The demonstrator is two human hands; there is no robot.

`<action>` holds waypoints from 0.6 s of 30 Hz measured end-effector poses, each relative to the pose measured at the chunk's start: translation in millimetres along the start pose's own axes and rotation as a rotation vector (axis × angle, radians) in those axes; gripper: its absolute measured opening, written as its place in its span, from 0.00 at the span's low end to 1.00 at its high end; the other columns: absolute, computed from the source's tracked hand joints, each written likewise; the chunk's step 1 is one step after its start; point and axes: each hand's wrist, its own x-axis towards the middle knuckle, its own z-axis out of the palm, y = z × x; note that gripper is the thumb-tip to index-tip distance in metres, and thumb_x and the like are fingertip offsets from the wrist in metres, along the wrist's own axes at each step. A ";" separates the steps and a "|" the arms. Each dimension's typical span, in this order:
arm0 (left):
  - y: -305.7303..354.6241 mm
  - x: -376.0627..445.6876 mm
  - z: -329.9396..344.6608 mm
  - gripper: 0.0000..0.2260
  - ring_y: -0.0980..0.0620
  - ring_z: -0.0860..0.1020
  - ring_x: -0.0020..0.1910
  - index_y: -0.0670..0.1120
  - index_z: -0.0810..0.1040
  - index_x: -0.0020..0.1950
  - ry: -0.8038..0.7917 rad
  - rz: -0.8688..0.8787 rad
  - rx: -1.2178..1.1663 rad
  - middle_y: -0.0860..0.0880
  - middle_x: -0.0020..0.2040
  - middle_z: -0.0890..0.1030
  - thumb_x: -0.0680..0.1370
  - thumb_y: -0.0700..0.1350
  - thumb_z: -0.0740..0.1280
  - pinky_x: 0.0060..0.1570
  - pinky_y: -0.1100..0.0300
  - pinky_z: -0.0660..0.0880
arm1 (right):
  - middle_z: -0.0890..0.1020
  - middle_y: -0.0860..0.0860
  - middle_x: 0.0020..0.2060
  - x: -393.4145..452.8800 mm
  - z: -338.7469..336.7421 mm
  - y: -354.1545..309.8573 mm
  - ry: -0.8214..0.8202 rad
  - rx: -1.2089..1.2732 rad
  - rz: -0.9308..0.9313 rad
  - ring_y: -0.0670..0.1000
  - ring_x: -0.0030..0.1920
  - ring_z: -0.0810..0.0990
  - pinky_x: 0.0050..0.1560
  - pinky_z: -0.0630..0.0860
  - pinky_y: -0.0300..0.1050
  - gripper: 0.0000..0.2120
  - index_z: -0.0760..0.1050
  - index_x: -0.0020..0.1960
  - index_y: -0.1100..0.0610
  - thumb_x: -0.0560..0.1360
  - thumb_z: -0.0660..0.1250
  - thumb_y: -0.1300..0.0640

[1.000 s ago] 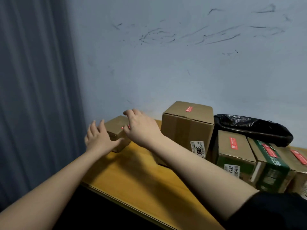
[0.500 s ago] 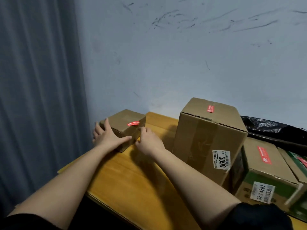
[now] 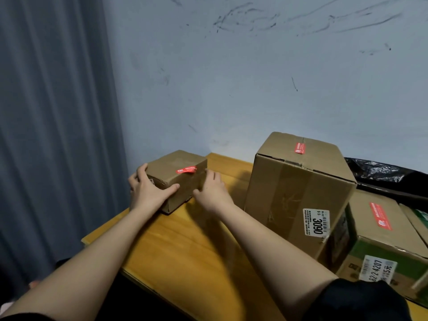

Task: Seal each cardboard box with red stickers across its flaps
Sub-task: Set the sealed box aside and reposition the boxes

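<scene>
A small cardboard box (image 3: 172,162) sits at the far left corner of the wooden table (image 3: 185,251). A red sticker (image 3: 186,170) lies across its top near the front edge. My left hand (image 3: 148,192) grips the box's left corner, fingers over the top edge and thumb along the front face. My right hand (image 3: 213,191) presses flat against the box's right side with straight fingers. Right of it stands a tall cardboard box (image 3: 289,193) with a red sticker (image 3: 299,148) on top.
A lower box (image 3: 368,230) with a red sticker (image 3: 381,216) stands at the right, more boxes beyond it. A black plastic bag (image 3: 382,172) lies behind them against the wall. A grey curtain (image 3: 58,135) hangs left of the table's edge.
My right hand has come down from the top of the small box to its right side, uncovering the red sticker. My left hand has closed round the box's left corner.
</scene>
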 end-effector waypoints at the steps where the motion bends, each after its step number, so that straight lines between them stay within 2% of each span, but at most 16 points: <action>1: 0.0 -3.0 -3.9 0.46 0.41 0.65 0.68 0.53 0.55 0.74 -0.012 0.008 -0.022 0.45 0.72 0.55 0.64 0.56 0.78 0.66 0.47 0.66 | 0.59 0.57 0.74 -1.0 -1.8 0.6 0.009 0.012 0.004 0.60 0.73 0.61 0.71 0.60 0.53 0.33 0.51 0.77 0.58 0.78 0.63 0.53; 9: 5.1 -44.8 -57.1 0.47 0.45 0.64 0.71 0.54 0.54 0.76 -0.071 0.115 -0.041 0.46 0.74 0.56 0.65 0.55 0.78 0.69 0.49 0.63 | 0.49 0.56 0.78 -33.2 -14.0 -0.3 0.118 0.060 -0.081 0.58 0.77 0.53 0.75 0.56 0.54 0.36 0.47 0.78 0.57 0.79 0.62 0.46; 15: 11.6 -81.1 -94.8 0.47 0.46 0.63 0.72 0.55 0.54 0.77 -0.144 0.181 -0.045 0.47 0.75 0.58 0.65 0.56 0.77 0.70 0.48 0.62 | 0.50 0.54 0.78 -72.0 -21.6 -3.4 0.220 0.127 -0.183 0.56 0.77 0.51 0.75 0.56 0.52 0.34 0.50 0.78 0.55 0.79 0.61 0.44; 18: 12.7 -96.6 -106.4 0.51 0.47 0.64 0.71 0.56 0.55 0.76 -0.183 0.191 -0.051 0.48 0.75 0.59 0.59 0.65 0.77 0.70 0.49 0.62 | 0.52 0.55 0.77 -94.1 -24.0 -1.7 0.221 0.187 -0.192 0.56 0.77 0.52 0.75 0.56 0.51 0.32 0.53 0.77 0.53 0.79 0.61 0.44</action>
